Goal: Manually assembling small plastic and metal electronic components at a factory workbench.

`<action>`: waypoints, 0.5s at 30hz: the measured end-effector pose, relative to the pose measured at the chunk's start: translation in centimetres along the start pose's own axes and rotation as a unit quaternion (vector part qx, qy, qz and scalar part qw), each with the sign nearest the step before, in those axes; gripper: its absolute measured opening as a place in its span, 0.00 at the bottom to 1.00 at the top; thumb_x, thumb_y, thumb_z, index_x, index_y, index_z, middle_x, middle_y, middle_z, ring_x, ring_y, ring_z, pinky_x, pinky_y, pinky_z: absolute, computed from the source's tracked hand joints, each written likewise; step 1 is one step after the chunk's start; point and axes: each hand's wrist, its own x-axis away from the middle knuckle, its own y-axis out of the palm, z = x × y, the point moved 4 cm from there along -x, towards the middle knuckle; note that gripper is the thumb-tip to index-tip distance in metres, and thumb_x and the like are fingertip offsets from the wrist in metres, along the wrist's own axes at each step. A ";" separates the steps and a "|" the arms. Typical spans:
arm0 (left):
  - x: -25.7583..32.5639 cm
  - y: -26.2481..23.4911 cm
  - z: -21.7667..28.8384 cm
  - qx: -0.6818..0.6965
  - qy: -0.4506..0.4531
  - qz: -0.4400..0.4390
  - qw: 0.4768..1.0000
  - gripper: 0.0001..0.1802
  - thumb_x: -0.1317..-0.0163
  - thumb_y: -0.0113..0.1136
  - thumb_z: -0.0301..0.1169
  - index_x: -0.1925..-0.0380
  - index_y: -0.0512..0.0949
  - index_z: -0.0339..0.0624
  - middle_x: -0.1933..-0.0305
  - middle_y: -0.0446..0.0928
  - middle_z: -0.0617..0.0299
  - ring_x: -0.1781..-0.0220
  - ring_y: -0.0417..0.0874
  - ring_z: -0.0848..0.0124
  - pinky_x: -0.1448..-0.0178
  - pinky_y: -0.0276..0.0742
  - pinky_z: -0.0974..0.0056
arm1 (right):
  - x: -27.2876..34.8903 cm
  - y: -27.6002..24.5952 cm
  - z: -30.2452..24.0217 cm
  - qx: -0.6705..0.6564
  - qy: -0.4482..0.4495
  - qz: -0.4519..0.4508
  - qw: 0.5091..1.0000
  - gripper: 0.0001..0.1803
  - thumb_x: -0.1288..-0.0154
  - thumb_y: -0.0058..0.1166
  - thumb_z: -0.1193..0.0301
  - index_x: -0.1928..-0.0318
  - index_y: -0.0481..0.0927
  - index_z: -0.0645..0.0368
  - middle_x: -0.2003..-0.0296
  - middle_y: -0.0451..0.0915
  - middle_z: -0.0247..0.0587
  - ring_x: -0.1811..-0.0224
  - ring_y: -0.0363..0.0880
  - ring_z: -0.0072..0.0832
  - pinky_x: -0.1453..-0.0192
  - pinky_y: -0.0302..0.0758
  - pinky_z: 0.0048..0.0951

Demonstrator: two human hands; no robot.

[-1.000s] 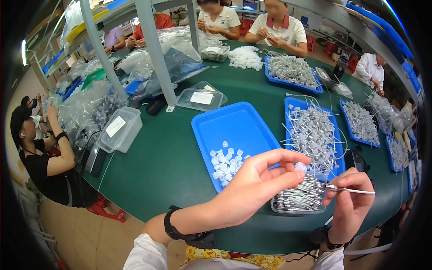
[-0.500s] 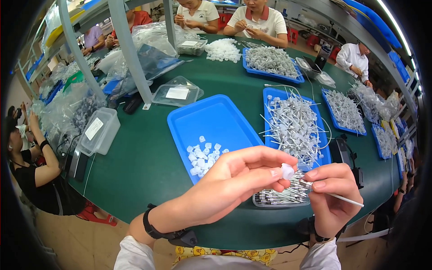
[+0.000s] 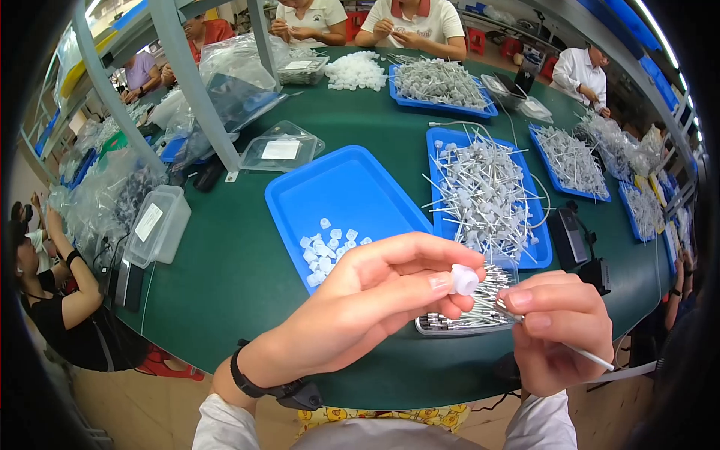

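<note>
Between thumb and fingertips, my left hand (image 3: pixel 382 289) pinches a small white translucent plastic cap (image 3: pixel 464 280), its round opening showing. My right hand (image 3: pixel 562 322) grips a thin white rod (image 3: pixel 591 355) with a metal end (image 3: pixel 507 310) that points toward the cap; a short gap separates the two. Beneath both hands a clear container (image 3: pixel 435 328) holds many loose rods with metal ends (image 3: pixel 480 301), partly hidden by my fingers. Left of it, a blue tray (image 3: pixel 307 191) carries a small heap of matching white caps (image 3: pixel 322 253).
Behind my right hand a blue tray (image 3: pixel 541 255) is piled with capped rods (image 3: pixel 484 199). Farther off stands another filled tray (image 3: pixel 441 82). A grey shelf post (image 3: pixel 191 82), clear lid (image 3: pixel 281 150) and clear box (image 3: pixel 159 229) are on the left. Co-workers sit across the green table (image 3: pixel 217 277).
The cap in my left hand has turned, so its opening shows more. My right hand has shifted slightly down and right with the rod. The view has moved a little.
</note>
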 end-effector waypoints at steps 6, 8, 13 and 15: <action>0.0 0.1 -0.1 0.008 -0.003 0.008 1.000 0.17 0.43 0.48 0.27 0.55 0.69 0.28 0.55 0.72 0.48 0.61 0.75 0.69 0.55 0.71 0.67 | -0.1 -0.1 0.3 0.003 0.028 -0.036 0.999 0.19 0.63 0.59 0.89 0.65 0.76 0.65 0.65 0.79 0.48 0.66 0.80 0.35 0.65 0.76 0.28; 0.0 0.1 -0.1 0.001 0.002 0.010 1.000 0.16 0.43 0.48 0.26 0.55 0.69 0.28 0.55 0.72 0.47 0.61 0.75 0.68 0.56 0.72 0.67 | 0.0 -0.1 0.3 0.000 0.038 -0.042 0.998 0.19 0.63 0.59 0.89 0.64 0.77 0.65 0.65 0.79 0.47 0.65 0.80 0.35 0.64 0.75 0.28; 0.2 0.1 -0.1 0.001 0.004 0.018 1.000 0.16 0.43 0.48 0.26 0.56 0.70 0.28 0.57 0.73 0.47 0.61 0.76 0.67 0.57 0.72 0.67 | 0.1 0.0 0.2 -0.011 0.065 -0.024 0.998 0.18 0.61 0.60 0.87 0.64 0.77 0.63 0.65 0.79 0.45 0.63 0.80 0.35 0.63 0.76 0.28; 0.1 0.0 -0.2 0.003 0.000 0.021 1.000 0.16 0.44 0.48 0.27 0.56 0.70 0.28 0.57 0.73 0.47 0.61 0.76 0.67 0.58 0.73 0.67 | 0.0 0.1 0.1 0.010 0.034 -0.036 0.999 0.17 0.58 0.56 0.89 0.64 0.74 0.65 0.66 0.78 0.49 0.66 0.80 0.35 0.65 0.76 0.29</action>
